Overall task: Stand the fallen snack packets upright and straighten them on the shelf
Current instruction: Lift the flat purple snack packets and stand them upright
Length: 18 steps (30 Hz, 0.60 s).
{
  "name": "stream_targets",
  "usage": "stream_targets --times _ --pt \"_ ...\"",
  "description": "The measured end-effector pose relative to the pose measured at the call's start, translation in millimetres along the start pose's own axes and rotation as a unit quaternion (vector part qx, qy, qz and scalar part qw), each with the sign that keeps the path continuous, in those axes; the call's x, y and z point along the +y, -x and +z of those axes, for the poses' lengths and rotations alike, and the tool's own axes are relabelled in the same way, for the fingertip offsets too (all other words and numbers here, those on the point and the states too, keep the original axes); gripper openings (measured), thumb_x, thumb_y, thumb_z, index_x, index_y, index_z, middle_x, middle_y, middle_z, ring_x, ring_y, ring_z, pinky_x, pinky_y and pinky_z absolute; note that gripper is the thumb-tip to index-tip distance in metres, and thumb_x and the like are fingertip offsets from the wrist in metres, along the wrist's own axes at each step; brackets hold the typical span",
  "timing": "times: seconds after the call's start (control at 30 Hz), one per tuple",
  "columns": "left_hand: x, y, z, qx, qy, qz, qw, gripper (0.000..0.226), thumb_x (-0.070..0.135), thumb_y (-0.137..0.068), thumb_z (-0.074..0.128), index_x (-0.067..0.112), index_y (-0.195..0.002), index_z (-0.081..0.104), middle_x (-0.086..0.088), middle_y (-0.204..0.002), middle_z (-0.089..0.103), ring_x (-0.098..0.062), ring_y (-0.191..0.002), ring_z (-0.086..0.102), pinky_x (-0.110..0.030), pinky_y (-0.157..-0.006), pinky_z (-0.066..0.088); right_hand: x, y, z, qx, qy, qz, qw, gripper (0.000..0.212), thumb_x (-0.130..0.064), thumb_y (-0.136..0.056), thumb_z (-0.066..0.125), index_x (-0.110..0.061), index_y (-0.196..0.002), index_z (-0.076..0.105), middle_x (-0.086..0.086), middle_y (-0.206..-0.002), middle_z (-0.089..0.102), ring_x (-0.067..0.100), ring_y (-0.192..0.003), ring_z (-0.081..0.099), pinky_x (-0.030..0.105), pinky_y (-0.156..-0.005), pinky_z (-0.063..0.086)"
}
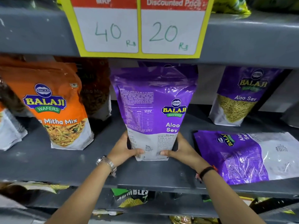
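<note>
Your left hand [123, 148] and right hand [179, 150] gripping upright purple foil Aloo Sev packet [153, 110], grip closing around its base; another purple packet [247, 156] lying flat on grey metal shelf [64, 165]

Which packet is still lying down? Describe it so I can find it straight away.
On the grey metal shelf below the yellow price sign, look right of the two hands. The purple-and-white Aloo Sev packet lies flat there, back panel up, while its purple neighbours stand upright.
</note>
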<state>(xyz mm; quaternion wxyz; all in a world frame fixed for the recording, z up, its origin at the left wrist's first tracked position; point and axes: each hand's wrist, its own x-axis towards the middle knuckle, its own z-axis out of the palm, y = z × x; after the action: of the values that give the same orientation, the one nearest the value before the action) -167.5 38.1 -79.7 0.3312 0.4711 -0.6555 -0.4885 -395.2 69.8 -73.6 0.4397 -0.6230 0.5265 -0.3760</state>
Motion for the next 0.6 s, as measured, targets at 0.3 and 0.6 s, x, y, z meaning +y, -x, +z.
stream_targets --times 0.3,0.6 --pt "10 19 17 0.153 0.085 -0.006 0.985 0.051 0.051 -0.08 0.05 0.028 -0.125 0.039 0.004 -0.135 0.043 -0.012 -0.127 0.039 -0.014 -0.098 0.031 -3 25 11 0.102 -0.145 -0.018 0.984 0.078 -0.073 -0.074 0.039 -0.024 -0.135 0.033 0.002 -0.141 0.043 0.009 -0.131 0.039 0.03 -0.112 0.029" --pt "47 6 31 0.083 0.247 -0.04 0.964 0.075 0.049 -0.089 -0.003 0.03 -0.091 0.069 0.007 -0.121 0.059 0.001 -0.097 0.06 -0.013 -0.09 0.039 -16 30 61 0.083 -0.224 -0.025 0.971 0.075 -0.082 -0.067 0.032 -0.041 -0.129 0.033 -0.039 -0.128 0.043 -0.018 -0.12 0.037 -0.001 -0.089 0.034"
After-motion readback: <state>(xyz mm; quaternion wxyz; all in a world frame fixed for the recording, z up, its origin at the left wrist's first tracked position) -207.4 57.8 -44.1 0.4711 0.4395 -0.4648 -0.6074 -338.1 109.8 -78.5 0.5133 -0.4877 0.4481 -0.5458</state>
